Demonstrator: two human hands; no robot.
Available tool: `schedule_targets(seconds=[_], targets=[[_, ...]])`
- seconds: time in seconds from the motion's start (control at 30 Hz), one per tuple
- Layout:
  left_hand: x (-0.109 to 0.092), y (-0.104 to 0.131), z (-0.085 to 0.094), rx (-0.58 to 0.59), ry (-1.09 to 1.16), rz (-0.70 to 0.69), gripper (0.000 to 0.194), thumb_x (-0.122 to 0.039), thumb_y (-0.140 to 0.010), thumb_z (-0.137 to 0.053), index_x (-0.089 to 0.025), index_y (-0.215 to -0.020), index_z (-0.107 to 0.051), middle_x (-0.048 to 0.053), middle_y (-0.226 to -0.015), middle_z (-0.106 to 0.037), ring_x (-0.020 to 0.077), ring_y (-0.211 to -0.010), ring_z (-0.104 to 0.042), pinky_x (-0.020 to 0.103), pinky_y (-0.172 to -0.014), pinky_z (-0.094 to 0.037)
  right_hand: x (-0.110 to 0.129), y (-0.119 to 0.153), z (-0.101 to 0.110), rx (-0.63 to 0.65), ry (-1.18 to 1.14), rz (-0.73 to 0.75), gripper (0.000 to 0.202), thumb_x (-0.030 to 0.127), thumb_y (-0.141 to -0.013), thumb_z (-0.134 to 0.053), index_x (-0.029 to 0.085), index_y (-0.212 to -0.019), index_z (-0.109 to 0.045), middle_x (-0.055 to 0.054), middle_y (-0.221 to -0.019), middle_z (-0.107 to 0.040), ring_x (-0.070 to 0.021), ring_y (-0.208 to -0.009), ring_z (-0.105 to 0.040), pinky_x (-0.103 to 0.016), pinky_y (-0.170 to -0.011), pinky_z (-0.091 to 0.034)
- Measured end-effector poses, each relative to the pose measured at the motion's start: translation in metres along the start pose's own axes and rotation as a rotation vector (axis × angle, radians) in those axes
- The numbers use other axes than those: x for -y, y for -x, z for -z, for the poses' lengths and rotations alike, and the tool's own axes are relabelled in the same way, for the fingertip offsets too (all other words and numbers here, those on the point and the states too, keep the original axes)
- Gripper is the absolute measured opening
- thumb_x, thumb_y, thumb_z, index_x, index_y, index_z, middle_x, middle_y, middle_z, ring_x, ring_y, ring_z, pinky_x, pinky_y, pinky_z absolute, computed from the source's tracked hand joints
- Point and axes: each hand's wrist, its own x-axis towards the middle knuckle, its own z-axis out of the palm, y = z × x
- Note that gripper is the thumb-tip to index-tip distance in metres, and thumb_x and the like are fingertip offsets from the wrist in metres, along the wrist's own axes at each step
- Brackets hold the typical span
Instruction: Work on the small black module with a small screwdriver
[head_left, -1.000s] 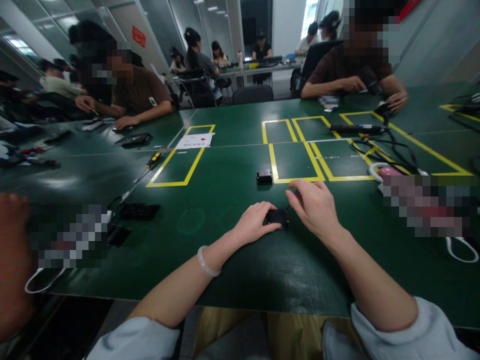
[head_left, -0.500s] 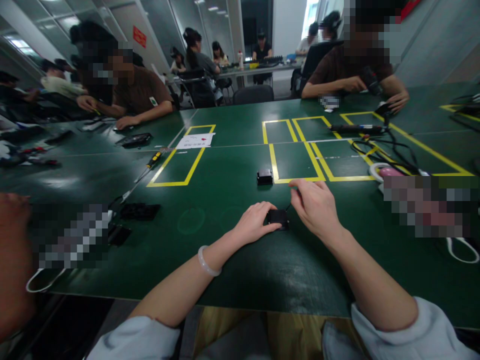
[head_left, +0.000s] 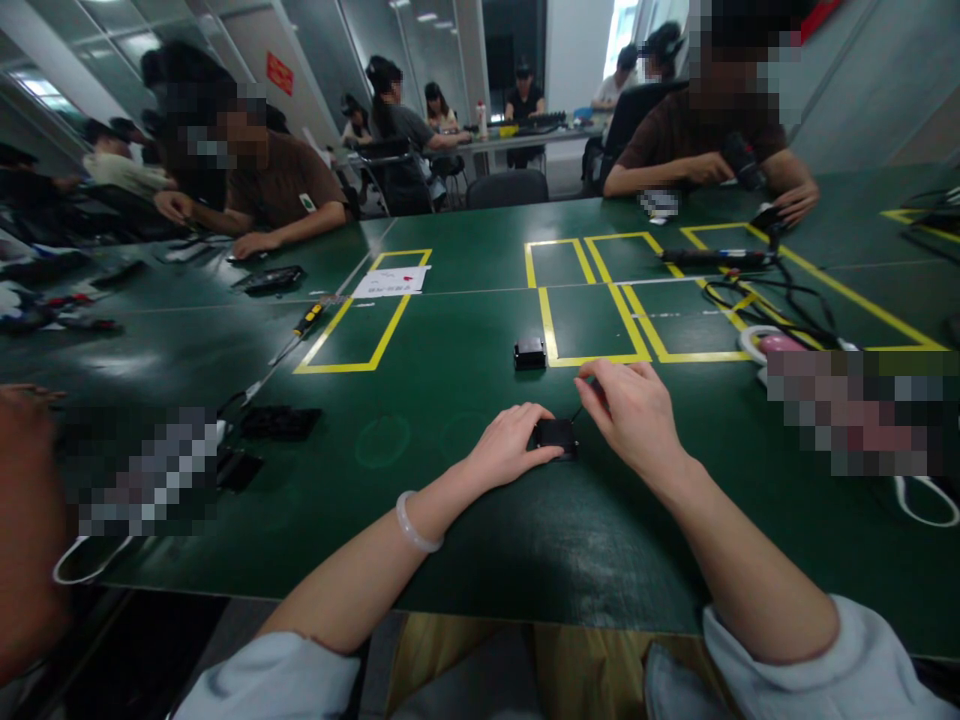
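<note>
My left hand (head_left: pixel 515 440), with a pale bangle at its wrist, grips a small black box-shaped part (head_left: pixel 556 435) from its left side. Fingers and thumb press that part against the green table. Just right of it, my right hand (head_left: pixel 634 405) has thumb and fingers pinched together. A thin dark rod or wire (head_left: pixel 577 412) runs from the pinch toward the part's right edge; its kind is too small to make out. Beyond my hands a second black box-shaped part (head_left: pixel 529 353) rests on the table, touched by neither hand.
Yellow tape rectangles (head_left: pixel 596 360) mark the green table (head_left: pixel 450 540). A yellow-handled screwdriver (head_left: pixel 309 318) and black parts (head_left: pixel 279 423) lie left; black cables (head_left: pixel 806 290) and a blurred-out pouch lie right. Co-workers sit across the table, and another person's arm (head_left: pixel 30 530) shows at the left edge.
My right hand has shifted very slightly, its pinch a little closer to the black part. My left hand and the part stay put. The arm at the left edge moved a little.
</note>
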Motion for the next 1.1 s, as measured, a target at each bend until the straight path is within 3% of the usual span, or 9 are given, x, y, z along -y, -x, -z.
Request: schedule_targets(seconds=[0.4,0.67,1.1], targets=[[-0.0015,0.0003,0.0013,0.010,0.002,0.007,0.036,-0.047,-0.085,-0.061,-0.020,-0.108,-0.052,0.005,-0.103,-0.059,0.0231,-0.095,-0.056,0.036,-0.084,-0.045,-0.0001,0.0004,-0.0024,-0.020,-0.015,0.000,0.015,0.023,-0.093,-0.042,0.018,-0.095,-0.057,-0.001,-0.074,-0.063,-0.0152,-0.070,-0.058,-0.029,-0.073,-0.033],[-0.0006,0.0004,0.0010,0.007,0.002,0.002,0.037,-0.047,-0.085,-0.061,-0.020,-0.108,-0.052,0.005,-0.102,-0.059,0.0229,-0.095,-0.056,0.036,-0.083,-0.045,0.0002,0.0002,-0.0004,0.008,-0.013,-0.008,0.018,0.031,-0.094,-0.045,0.018,-0.092,-0.056,-0.001,-0.074,-0.063,-0.0154,-0.070,-0.057,-0.029,-0.072,-0.033],[-0.0018,0.0001,0.0013,0.005,0.017,0.016,0.036,-0.046,-0.085,-0.061,-0.020,-0.108,-0.052,0.005,-0.102,-0.059,0.0234,-0.096,-0.056,0.037,-0.085,-0.045,-0.0001,0.0013,-0.0018,-0.012,-0.034,-0.005,0.017,0.023,-0.094,-0.040,0.018,-0.095,-0.056,-0.003,-0.077,-0.065,-0.0164,-0.074,-0.058,-0.030,-0.074,-0.034]])
